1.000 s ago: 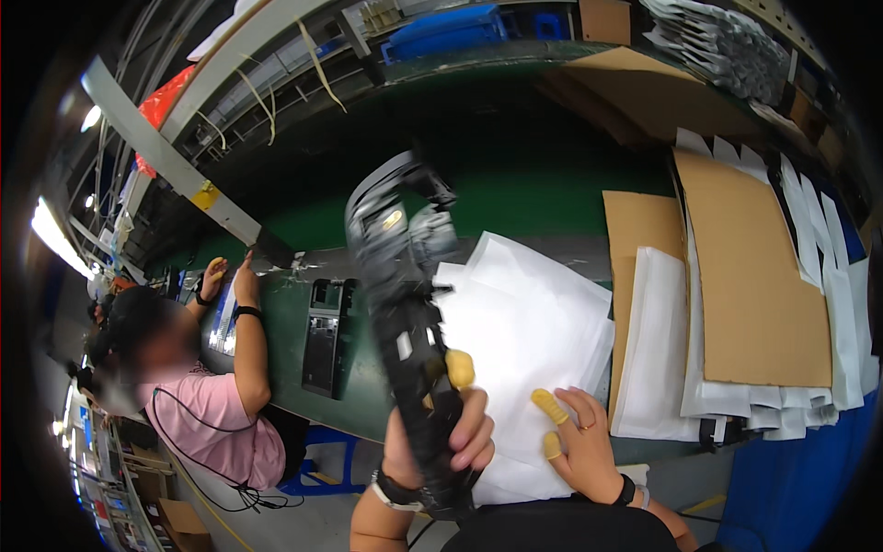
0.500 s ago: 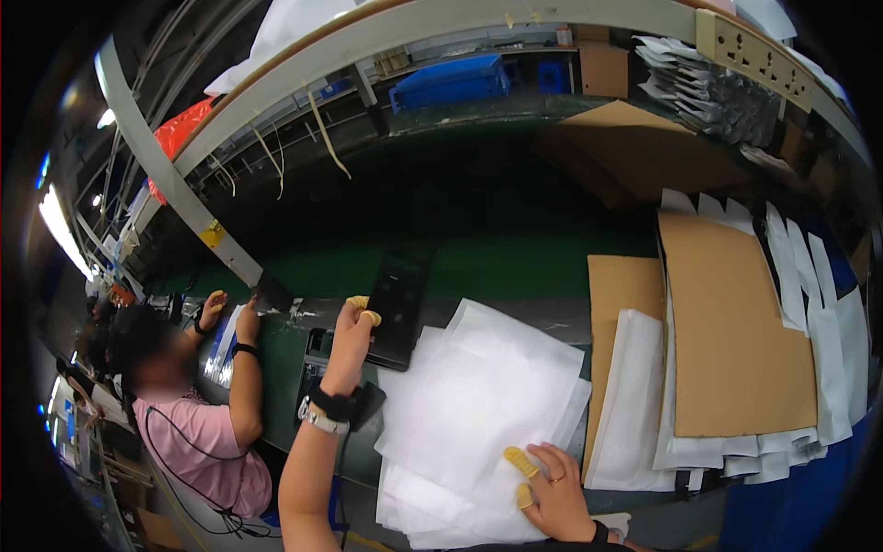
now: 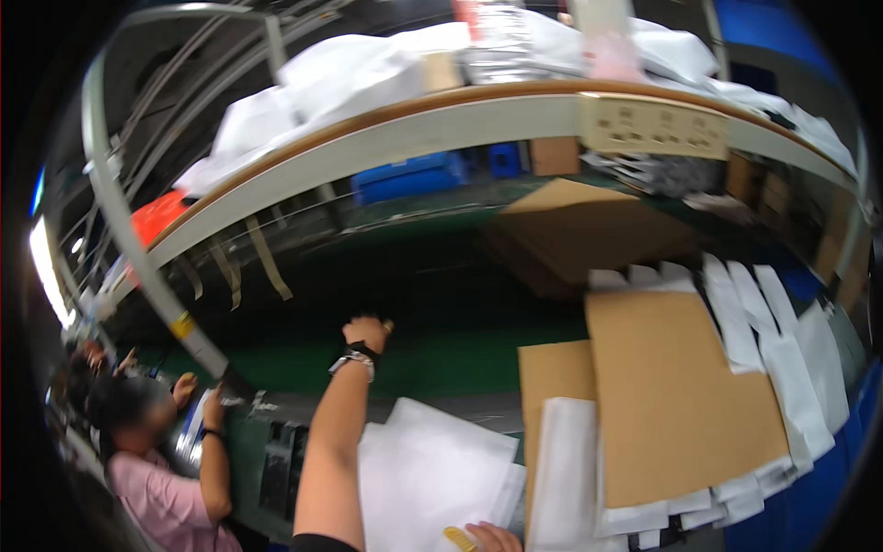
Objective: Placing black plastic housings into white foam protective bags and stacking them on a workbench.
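My left hand (image 3: 368,332) reaches out over the dark green work surface (image 3: 451,359). Its fingers look curled and blurred, and what they hold, if anything, is lost against the dark surface. A yellow finger cot shows at its tip, and a dark band and a watch circle the wrist. At the lower edge my right hand (image 3: 494,537), partly cut off, rests with outstretched fingers on a stack of thin white sheets (image 3: 432,469). One of its fingers wears a yellow cot. The dark flat panel seen earlier cannot be made out.
Cardboard sheets (image 3: 681,396) and white sleeves (image 3: 563,469) are piled at the right. More cardboard (image 3: 589,230) lies farther back. A shelf beam (image 3: 395,133) with a socket strip (image 3: 655,127) crosses above. Black parts (image 3: 280,465) sit left, near a co-worker in pink (image 3: 166,497).
My left hand has moved forward from beside the white sheets to over the green surface, carrying away the dark panel it held. The view has tilted up and shifted right.
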Action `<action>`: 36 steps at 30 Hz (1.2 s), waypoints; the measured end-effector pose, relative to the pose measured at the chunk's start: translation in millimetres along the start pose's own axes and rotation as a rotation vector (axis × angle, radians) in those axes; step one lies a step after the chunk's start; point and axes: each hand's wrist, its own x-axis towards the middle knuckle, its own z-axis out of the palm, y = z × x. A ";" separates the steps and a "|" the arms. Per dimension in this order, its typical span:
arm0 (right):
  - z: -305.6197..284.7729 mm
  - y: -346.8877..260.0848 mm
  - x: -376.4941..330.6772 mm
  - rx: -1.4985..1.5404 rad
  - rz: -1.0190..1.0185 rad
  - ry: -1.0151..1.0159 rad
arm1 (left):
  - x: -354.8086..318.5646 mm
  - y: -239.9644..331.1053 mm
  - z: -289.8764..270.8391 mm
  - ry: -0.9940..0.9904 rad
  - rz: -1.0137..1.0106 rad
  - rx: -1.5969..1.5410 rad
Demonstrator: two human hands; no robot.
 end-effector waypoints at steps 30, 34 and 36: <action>12.1 13.4 -7.5 0.129 -0.084 0.057 | -137.6 206.0 -168.8 -0.630 0.538 -0.972; 6.0 15.1 -5.4 0.118 -0.091 -0.063 | -179.1 109.4 -173.4 -0.427 0.370 -1.412; 0.2 14.1 -1.8 0.116 -0.080 -0.075 | -219.5 60.3 -186.1 -0.096 0.343 -1.349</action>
